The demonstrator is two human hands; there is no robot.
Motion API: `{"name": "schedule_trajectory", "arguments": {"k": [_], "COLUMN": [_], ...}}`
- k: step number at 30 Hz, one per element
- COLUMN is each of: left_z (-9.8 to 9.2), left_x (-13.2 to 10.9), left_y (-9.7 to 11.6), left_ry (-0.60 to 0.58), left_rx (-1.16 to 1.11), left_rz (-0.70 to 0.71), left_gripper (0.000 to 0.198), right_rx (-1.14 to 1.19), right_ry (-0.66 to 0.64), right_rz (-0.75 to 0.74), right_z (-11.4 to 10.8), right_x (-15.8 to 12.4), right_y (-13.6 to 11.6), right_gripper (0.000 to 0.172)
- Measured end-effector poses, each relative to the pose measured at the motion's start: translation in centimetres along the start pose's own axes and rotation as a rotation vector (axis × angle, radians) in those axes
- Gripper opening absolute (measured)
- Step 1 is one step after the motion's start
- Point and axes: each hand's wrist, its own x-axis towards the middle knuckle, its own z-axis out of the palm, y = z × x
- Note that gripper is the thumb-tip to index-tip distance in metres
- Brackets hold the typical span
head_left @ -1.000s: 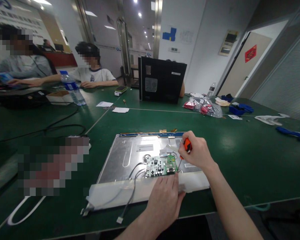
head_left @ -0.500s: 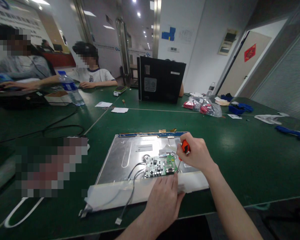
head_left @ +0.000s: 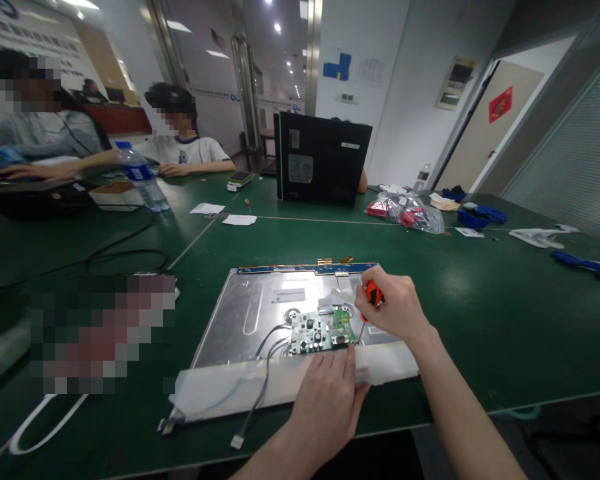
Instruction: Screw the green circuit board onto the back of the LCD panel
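A bare metal display panel [head_left: 230,313] lies on the table in front of me, with a green circuit board [head_left: 316,329] on its back. My right hand [head_left: 393,303] is closed around the orange and black handle of a screwdriver [head_left: 374,294]. Its thin shaft slants down to the board's right lower corner; whether the tip touches a screw is too small to tell. My left hand [head_left: 327,397] rests flat, fingers stretched out, on the whitish film strip [head_left: 230,393] along the panel's near edge, fingertips at the board's lower edge. Grey cables [head_left: 267,380] run from the board's left side.
A black computer case [head_left: 323,160] stands across the green table. Left of it are a water bottle [head_left: 141,177], papers [head_left: 239,220] and two seated people. To the right lie a plastic bag with red items [head_left: 405,212] and blue straps [head_left: 583,264]. A white cord loop [head_left: 20,433] lies near left.
My right hand and the screwdriver have shifted very slightly to the right, and the shaft's lower end is a little further from the board's corner. My left hand stays in place.
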Motion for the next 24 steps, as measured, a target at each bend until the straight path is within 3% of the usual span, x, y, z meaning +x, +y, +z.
{"name": "schedule_trajectory", "arguments": {"k": [24], "left_z": [-0.16], "left_x": [0.00], "left_y": [0.12], "left_ry": [0.002], "left_rx": [-0.006], "left_rz": [-0.017], "left_gripper": [0.038], "right_rx": [-0.020], "right_ry": [-0.026], "right_rz": [0.002], "right_z": [0.56], "right_x": [-0.04], "right_y": [0.11], "right_gripper": [0.005]}}
